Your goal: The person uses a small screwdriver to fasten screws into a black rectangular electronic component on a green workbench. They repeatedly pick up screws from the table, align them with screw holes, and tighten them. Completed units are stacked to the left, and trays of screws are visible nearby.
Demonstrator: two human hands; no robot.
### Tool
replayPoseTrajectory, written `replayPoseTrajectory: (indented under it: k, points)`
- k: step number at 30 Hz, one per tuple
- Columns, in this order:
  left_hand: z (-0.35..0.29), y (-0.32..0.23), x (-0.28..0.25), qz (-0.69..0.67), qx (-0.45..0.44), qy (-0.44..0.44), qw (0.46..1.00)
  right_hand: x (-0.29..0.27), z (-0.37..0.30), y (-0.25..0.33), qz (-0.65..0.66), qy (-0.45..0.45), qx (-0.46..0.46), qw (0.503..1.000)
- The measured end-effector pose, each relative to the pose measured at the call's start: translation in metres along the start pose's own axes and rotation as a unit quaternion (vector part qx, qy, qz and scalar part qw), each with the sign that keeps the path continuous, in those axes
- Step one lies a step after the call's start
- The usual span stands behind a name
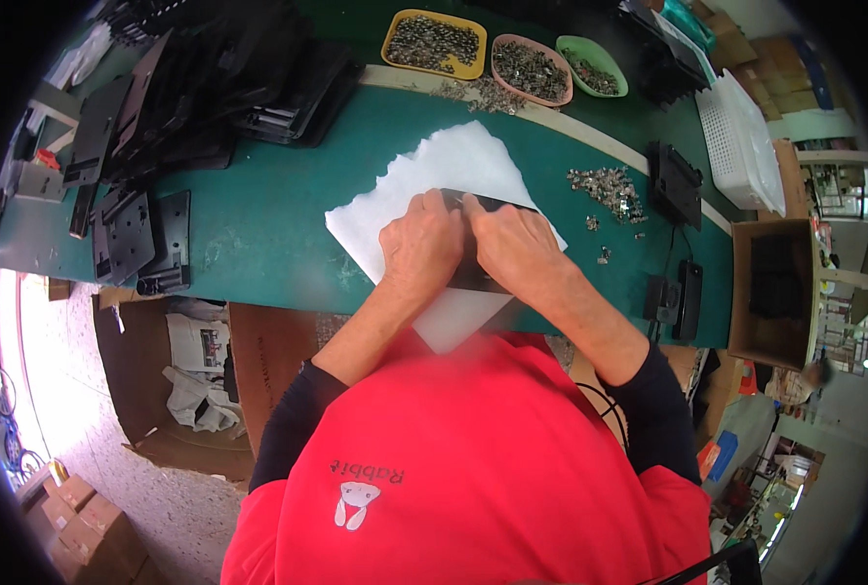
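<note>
A dark, flat plate (475, 261) lies on a white foam sheet (458, 154) at the near edge of the green table. Curled over the plate's left side is my left hand (422, 239), its fingers closed at the far edge. My right hand (514, 244) is bent over the plate's far right part, fingers curled in near the left fingertips. Whether a small part sits between the fingertips is hidden. To the right of the sheet, small metal fittings (610, 192) lie in a loose pile.
Yellow (434, 46), pink (532, 70) and green (592, 66) trays of small metal parts stand at the back. Black plates (210, 93) are stacked at the left. A white basket (741, 141) and an open cardboard box (773, 292) are at the right.
</note>
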State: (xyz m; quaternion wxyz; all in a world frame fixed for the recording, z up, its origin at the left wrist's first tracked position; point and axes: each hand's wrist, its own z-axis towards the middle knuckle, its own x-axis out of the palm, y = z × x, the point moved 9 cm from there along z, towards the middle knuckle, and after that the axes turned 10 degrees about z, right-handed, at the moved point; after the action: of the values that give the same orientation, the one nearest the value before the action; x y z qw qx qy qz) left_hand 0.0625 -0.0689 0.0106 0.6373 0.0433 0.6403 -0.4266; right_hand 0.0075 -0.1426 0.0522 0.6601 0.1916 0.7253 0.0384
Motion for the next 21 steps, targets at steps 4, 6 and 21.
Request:
replayPoseTrajectory:
  k: [4, 6, 21]
  points:
    - [0.0, 0.001, 0.003, 0.016, -0.003, 0.018, 1.0, 0.01, -0.011, -0.012, 0.012, -0.014, 0.025, 1.0]
    - [-0.001, 0.0, 0.0, 0.015, -0.001, 0.01, 1.0, 0.012, -0.012, -0.013, 0.017, -0.013, 0.027, 0.999]
    - [0.0, -0.003, -0.001, 0.003, 0.017, 0.01, 1.0, 0.009, 0.003, -0.01, -0.016, 0.061, 0.047, 0.997]
